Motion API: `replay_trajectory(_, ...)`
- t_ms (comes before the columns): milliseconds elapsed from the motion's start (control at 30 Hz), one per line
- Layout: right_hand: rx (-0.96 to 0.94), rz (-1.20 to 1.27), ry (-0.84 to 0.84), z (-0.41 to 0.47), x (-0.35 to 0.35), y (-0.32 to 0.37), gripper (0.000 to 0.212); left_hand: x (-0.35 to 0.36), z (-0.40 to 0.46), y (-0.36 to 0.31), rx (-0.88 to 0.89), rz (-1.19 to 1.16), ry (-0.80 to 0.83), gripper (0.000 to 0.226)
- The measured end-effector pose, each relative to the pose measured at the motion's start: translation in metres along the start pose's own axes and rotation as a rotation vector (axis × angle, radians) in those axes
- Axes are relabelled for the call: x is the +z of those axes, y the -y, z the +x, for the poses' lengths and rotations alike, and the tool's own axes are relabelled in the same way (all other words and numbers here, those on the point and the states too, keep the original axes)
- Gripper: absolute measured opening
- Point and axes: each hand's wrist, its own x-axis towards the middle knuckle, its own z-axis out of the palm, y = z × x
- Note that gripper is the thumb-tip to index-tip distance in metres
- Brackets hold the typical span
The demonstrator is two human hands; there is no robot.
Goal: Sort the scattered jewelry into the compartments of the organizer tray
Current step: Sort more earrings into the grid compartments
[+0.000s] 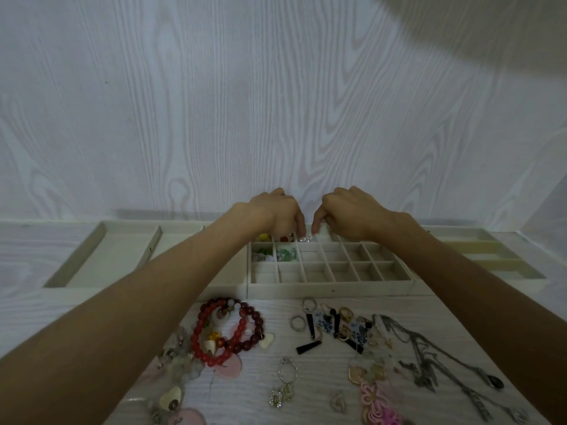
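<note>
On the left of the white wood-grain table (49, 302) a long shallow cream tray (92, 259) stands with nothing visible in it. Right of it sits the cream organizer tray with a grid of small square compartments (329, 289). Its back-left cells already hold coloured beads, green and white ones in the second row; most of the other cells visible look unfilled.

Both arms reach forward over the grid to its far row. The left hand (277, 214) has its fingers curled downward, and the right hand (346, 211) mirrors it, fingertips nearly meeting. Between them, over a back-row cell, glints a small clear sparkling piece (305, 239); the two hands appear to pinch it together, though the grip itself is too small to tell.

The remaining jewelry lies near the person, in front of the organizer and well apart from the hands: a red beaded bracelet (227, 329) below the left forearm, then a silver ring (297, 323), black bar earrings (310, 346), and a dark chain necklace (429, 354) running diagonally toward the right forearm. Any next pick likely means drawing a hand back; the bracelet is closer to the left arm, the necklace to the right.
</note>
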Motion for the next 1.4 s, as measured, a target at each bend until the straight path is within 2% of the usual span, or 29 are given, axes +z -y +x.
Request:
replay_trajectory(200,0.066,0.167,0.007,-0.026,-0.016,-0.003,0.032,-0.009,-0.018,0.007,-0.009,-0.091,-0.07,0.036)
replay_trajectory(500,0.099,0.47,-0.008,-0.118,-0.019,0.022,0.029,0.01,-0.111,-0.008,-0.039,-0.351,-0.345,0.029)
replay_trajectory(700,0.08,0.653,-0.174,-0.169,0.01,0.045,0.023,0.04,-0.177,-0.034,-0.134,-0.459,-0.476,0.027)
replay_trajectory(900,0.104,0.78,-0.375,-0.186,0.044,0.066,0.021,0.069,-0.207,-0.042,-0.179,-0.536,-0.658,0.022)
replay_trajectory(1100,0.018,0.672,-0.494,-0.184,0.055,0.094,0.019,0.075,-0.218,-0.042,-0.067,-0.384,-0.532,0.016)
replay_trajectory(1267,-0.021,0.669,-0.466,-0.19,0.058,0.098,0.017,0.078,-0.22,-0.042,0.044,-0.263,-0.423,0.02)
replay_trajectory(1333,-0.115,0.725,-0.471,-0.195,0.051,0.099,0.016,0.076,-0.222,-0.043,0.095,-0.314,-0.397,0.032)
replay_trajectory(1400,-0.139,0.797,-0.438,-0.2,0.045,0.098,0.012,0.073,-0.226,-0.049,0.134,-0.452,-0.302,0.041)
